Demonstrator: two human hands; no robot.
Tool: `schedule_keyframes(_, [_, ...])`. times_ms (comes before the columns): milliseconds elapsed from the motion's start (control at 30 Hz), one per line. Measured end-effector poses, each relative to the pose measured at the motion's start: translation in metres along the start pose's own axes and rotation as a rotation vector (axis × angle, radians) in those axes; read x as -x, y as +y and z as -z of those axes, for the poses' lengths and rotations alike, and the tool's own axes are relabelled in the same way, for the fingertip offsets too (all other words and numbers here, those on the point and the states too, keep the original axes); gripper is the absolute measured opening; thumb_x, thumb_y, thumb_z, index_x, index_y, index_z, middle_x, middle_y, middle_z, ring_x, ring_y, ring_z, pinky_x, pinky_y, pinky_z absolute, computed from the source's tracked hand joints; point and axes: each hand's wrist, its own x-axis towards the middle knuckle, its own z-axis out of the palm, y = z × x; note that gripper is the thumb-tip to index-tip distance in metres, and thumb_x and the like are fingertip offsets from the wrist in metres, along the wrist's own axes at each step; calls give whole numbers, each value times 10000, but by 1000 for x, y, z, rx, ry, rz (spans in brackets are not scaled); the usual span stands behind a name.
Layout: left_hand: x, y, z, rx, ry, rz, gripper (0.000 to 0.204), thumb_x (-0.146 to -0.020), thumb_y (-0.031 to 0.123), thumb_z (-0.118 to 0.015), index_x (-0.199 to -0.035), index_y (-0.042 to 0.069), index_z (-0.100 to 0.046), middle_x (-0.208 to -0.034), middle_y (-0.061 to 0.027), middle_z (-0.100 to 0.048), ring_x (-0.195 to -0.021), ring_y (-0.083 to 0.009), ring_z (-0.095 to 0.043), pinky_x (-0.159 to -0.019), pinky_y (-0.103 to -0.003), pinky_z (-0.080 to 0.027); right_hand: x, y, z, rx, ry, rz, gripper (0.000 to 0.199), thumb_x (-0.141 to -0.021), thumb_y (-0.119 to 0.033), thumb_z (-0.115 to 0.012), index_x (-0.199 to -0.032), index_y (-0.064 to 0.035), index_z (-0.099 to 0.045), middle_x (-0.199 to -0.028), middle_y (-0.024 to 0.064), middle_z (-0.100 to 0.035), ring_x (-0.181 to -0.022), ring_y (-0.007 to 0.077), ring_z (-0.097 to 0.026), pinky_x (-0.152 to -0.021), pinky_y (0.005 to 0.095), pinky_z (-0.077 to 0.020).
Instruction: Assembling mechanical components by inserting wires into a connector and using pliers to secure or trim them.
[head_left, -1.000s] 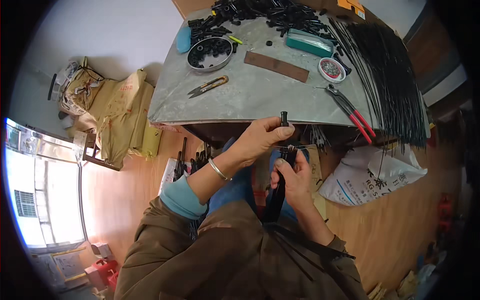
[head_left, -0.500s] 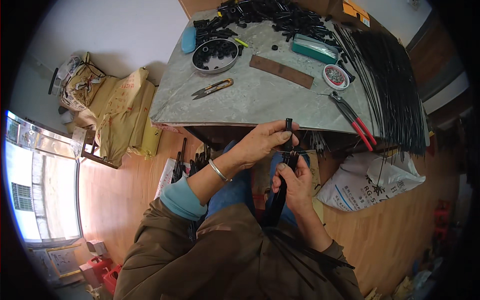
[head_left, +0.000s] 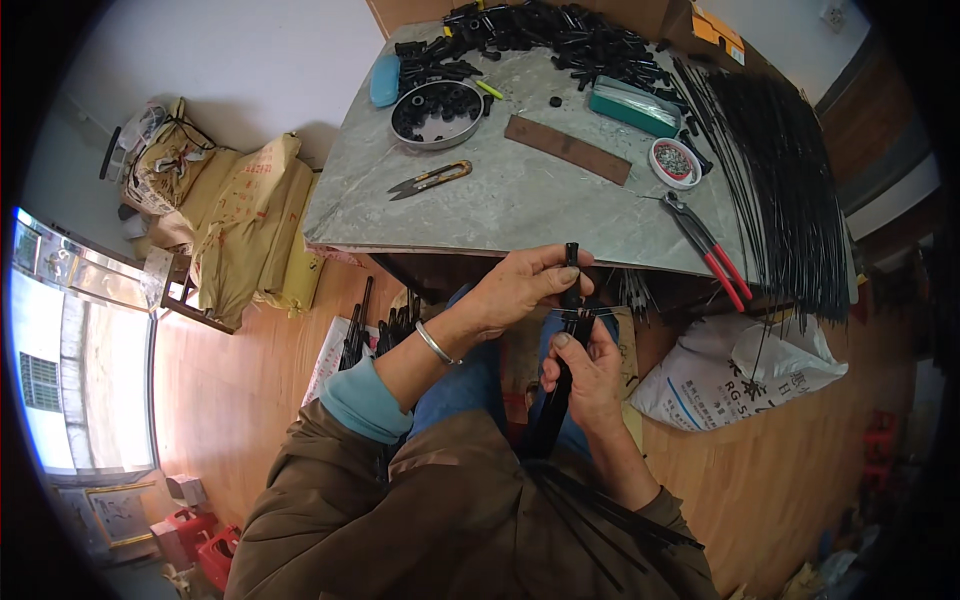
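The tube [head_left: 572, 255] is black; the tabletop [head_left: 440, 222] mottled grey; the cuff [head_left: 366, 402] blue.

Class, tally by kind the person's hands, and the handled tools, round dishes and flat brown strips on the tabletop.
Hands: 2 (left hand, right hand)
Handled tools: 2 (snips, red-handled pliers)
Round dishes: 2 (metal dish, white dish)
Flat brown strip: 1
Total: 7
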Motion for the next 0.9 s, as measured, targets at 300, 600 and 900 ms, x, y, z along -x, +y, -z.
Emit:
schedule_keyframes(300, [1, -3, 5, -66, 30, 27, 328, -964, 209, -547, -1242, 35, -554, -1016, -49, -642, -938, -104, -589, -857, -255, -486, 0, -1, -2, -7, -8, -14, 153, -904, -101, -595, -1012, -53, -496, -750, 51, -536, -546, 110, -526, -446, 246, -446])
schedule_keyframes(600, [4, -2, 3, -2, 9, 3, 327, -950, 213, -572, -1217, 22, -568, -1006, -54, -649, -922, -91, -581, -806, -228, -474, -1, 0, -2, -29, 3, -16, 149, -901, -108, -604, -993, -47, -503, -756, 53, -537, -546, 120, -532, -448, 253, -445])
schedule_keyframes(900, [3, -16, 6, 273, 54, 45, 330, -936, 220, -596, -1174, -8, -579, -998, -78, -652, -958, -147, -603, -864, -281, -479, -4, -2, 3, -91, -38, -64, 159, -896, -135, -632, -952, -48, -512, -776, 60, -552, -562, 135, -540, -467, 279, -448])
